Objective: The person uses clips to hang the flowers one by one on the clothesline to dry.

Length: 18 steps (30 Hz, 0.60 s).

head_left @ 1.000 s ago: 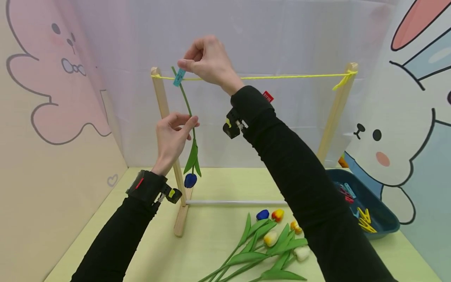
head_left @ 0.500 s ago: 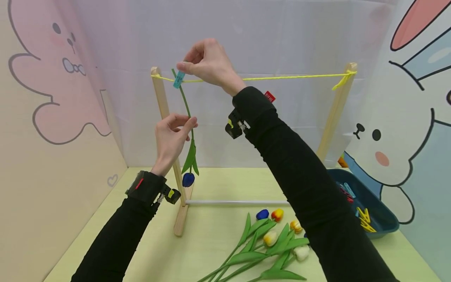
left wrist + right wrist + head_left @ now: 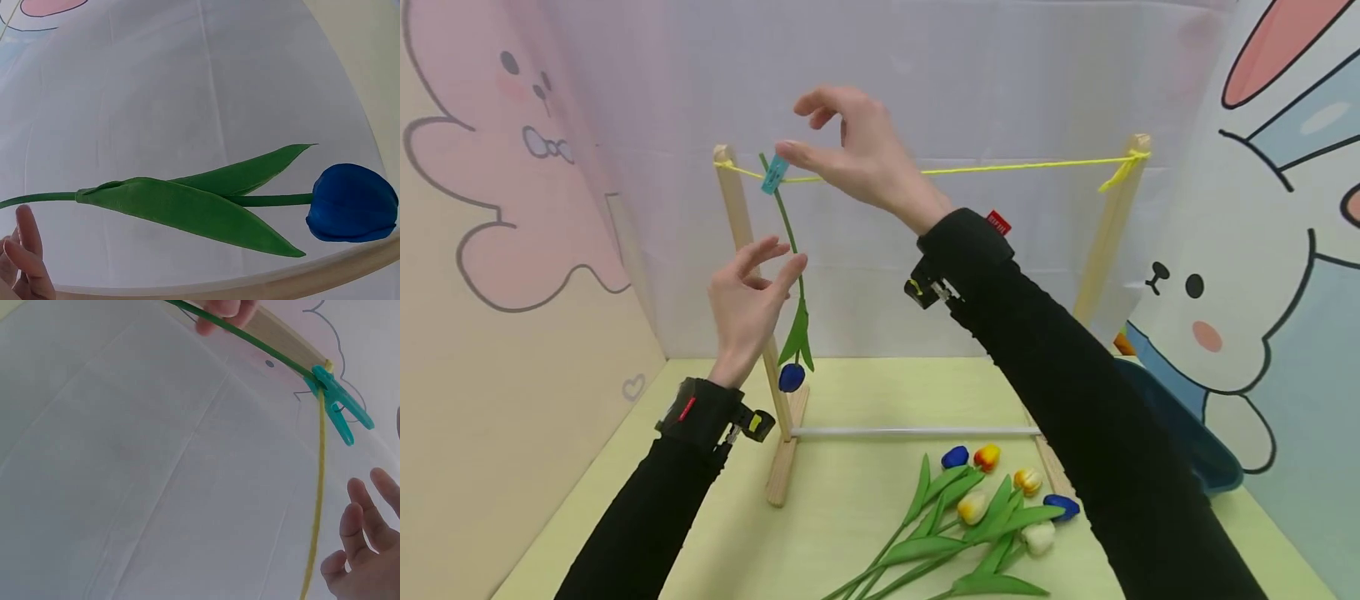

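Observation:
A blue tulip (image 3: pixel 792 377) hangs head down from the yellow string (image 3: pixel 1000 169), its stem clipped there by a turquoise clothespin (image 3: pixel 774 175). In the right wrist view the clothespin (image 3: pixel 337 400) bites both stem and string, with its handles free of any fingers. My right hand (image 3: pixel 868 154) is just right of the clothespin, thumb and fingers spread apart. Lower down, my left hand (image 3: pixel 747 304) is beside the stem with thumb and fingers parted. The left wrist view has the tulip's blue head (image 3: pixel 352 203) and green leaves (image 3: pixel 187 206) across it, with the left fingertips (image 3: pixel 30 228) close to the stem.
A wooden post (image 3: pixel 733 200) at left and another (image 3: pixel 1108 237) at right carry the string, joined below by a white rod (image 3: pixel 917 432). Several tulips (image 3: pixel 973 506) lie on the table (image 3: pixel 722 533). A dark blue bin (image 3: pixel 1221 458) is partly hidden behind the right arm.
My right hand has let go of the clothespin and drawn slightly right. My left fingers have parted from the stem. The tulip stays hanging on the string.

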### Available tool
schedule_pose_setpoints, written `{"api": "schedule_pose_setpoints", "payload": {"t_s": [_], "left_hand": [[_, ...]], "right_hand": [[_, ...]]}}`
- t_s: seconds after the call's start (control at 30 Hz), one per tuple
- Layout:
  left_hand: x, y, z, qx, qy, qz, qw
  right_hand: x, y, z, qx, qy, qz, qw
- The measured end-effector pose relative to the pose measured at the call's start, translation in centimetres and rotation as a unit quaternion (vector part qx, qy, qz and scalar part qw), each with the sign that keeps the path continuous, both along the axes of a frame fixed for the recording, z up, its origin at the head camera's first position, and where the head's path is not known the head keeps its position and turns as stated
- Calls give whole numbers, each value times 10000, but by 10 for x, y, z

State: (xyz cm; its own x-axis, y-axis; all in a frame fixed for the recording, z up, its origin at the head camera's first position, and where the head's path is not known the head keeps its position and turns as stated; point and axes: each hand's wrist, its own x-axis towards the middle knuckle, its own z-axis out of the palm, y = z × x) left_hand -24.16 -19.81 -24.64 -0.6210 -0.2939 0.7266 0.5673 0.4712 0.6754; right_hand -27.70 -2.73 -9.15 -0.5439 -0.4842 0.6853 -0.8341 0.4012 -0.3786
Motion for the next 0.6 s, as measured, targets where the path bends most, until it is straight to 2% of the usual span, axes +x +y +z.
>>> {"api": "schedule_pose_setpoints", "payload": {"t_s": [0.13,0.27,0.43,0.6], "left_hand": [[6,5,-7,115,618,155,9979],[13,13,-20,-246,1025,-20,9944],[22,21,-40,-915,998,-328,9902],[29,22,-55,-1421,712,-530,9859]], "right_hand": [[12,18,-19,-441,862,94,9953],[23,42,-46,-680,1514,284,9857],[30,77,-81,-661,1986,352,9772],[29,113,-111,-627,1917,197,9793]]}}
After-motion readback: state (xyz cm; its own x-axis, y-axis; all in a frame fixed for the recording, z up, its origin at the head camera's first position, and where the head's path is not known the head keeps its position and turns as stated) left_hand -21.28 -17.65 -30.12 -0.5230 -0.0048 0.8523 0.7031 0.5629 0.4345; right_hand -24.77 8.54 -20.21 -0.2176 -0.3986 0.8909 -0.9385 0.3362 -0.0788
